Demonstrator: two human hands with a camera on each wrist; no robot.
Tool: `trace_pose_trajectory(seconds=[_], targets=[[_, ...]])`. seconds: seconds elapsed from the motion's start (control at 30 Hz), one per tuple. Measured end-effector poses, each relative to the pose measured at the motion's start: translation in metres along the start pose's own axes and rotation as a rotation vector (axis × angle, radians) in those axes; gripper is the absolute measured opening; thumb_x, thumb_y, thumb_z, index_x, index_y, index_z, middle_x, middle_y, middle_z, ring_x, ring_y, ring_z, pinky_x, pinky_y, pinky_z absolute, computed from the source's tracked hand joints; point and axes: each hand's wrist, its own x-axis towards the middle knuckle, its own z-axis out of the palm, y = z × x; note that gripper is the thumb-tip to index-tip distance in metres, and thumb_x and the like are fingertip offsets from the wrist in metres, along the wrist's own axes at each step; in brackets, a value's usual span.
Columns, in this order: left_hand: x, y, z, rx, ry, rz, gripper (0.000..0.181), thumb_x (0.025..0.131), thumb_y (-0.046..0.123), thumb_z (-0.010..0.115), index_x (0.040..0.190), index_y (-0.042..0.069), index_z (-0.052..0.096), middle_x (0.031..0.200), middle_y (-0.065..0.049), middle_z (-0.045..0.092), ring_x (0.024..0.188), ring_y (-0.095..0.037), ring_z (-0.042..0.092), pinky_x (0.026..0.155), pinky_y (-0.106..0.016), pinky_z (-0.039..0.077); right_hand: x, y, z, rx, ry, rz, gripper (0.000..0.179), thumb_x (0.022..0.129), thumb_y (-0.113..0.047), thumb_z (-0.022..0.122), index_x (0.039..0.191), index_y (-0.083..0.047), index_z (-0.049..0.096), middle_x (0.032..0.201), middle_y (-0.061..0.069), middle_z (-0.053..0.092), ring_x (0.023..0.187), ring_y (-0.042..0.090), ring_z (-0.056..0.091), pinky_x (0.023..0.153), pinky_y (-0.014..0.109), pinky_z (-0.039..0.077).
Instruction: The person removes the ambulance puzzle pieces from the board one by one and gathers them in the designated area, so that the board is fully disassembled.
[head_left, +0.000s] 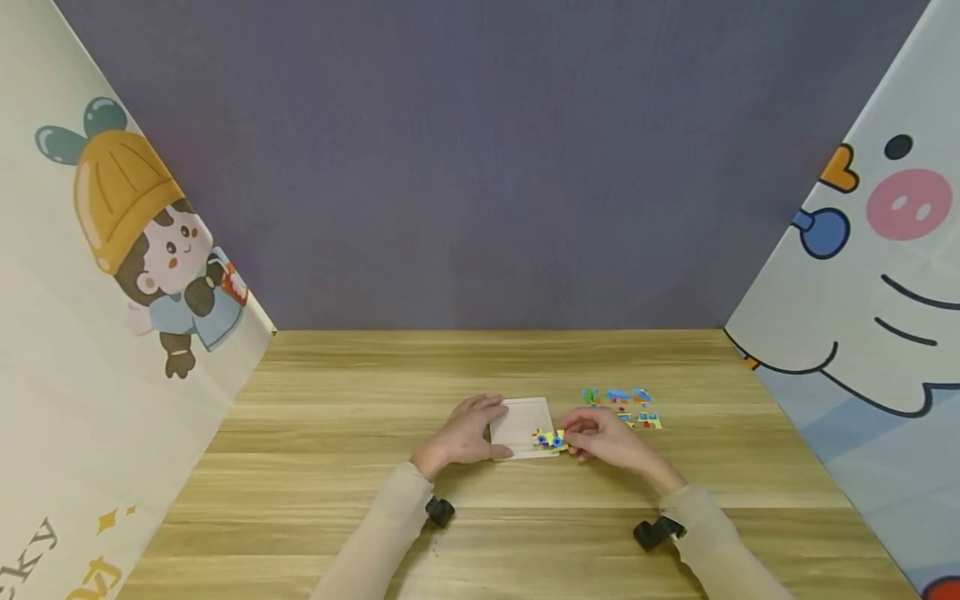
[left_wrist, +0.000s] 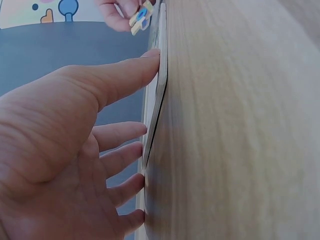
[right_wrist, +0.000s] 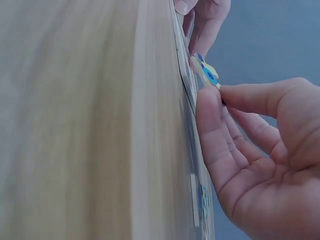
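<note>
A shallow, pale wooden puzzle tray [head_left: 517, 423] lies flat on the table between the two hands. My left hand [head_left: 468, 433] steadies it at the left side, its thumb on the near edge and its fingers stretched toward the far corner. Between thumb and fingertips, my right hand [head_left: 607, 437] pinches a yellow jigsaw puzzle piece [head_left: 553, 440] with blue round shapes. This piece is tilted in the right wrist view and hangs over the tray's near right corner. The right hand partly hides the other puzzle pieces [head_left: 617, 395] behind it.
Several colourful puzzle pieces lie in loose rows right of the tray on the wooden table [head_left: 337, 467]. A grey panel [head_left: 480, 167] rises at the table's back. Printed cartoon panels stand at the left [head_left: 172, 250] and right [head_left: 862, 317].
</note>
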Motion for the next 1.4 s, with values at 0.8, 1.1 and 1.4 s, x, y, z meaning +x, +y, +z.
trace_pose_trajectory(seconds=[0.8,1.1,1.4], targets=[[0.015,-0.001,-0.002,-0.016,0.015,-0.038,0.077,0.095,0.04,0.079,0.158,0.007,0.05,0.174,-0.01,0.036,0.163,-0.038,0.024,0.135,-0.057,0.018,-0.006,0.021,-0.051,-0.018,0.083,0.056,0.029,0.101,-0.014,0.074,0.118,0.009,0.075,0.092,0.016,0.079,0.075,0.012,0.074,0.065,0.029,0.065],[0.016,-0.002,-0.001,0.0,0.015,-0.033,0.077,0.095,0.041,0.08,0.158,0.007,0.051,0.174,-0.01,0.036,0.163,-0.038,0.025,0.134,-0.057,0.019,-0.019,0.033,-0.073,-0.083,0.133,0.043,0.031,0.102,-0.017,0.073,0.122,0.007,0.074,0.095,0.016,0.08,0.071,0.009,0.07,0.059,0.026,0.06],[0.015,-0.002,-0.002,-0.024,0.013,-0.036,0.077,0.095,0.041,0.08,0.158,0.007,0.05,0.174,-0.011,0.035,0.163,-0.039,0.025,0.135,-0.057,0.017,-0.034,0.039,-0.093,-0.106,0.147,0.109,0.031,0.103,-0.018,0.072,0.122,0.007,0.072,0.093,0.014,0.077,0.071,0.01,0.067,0.059,0.027,0.058]])
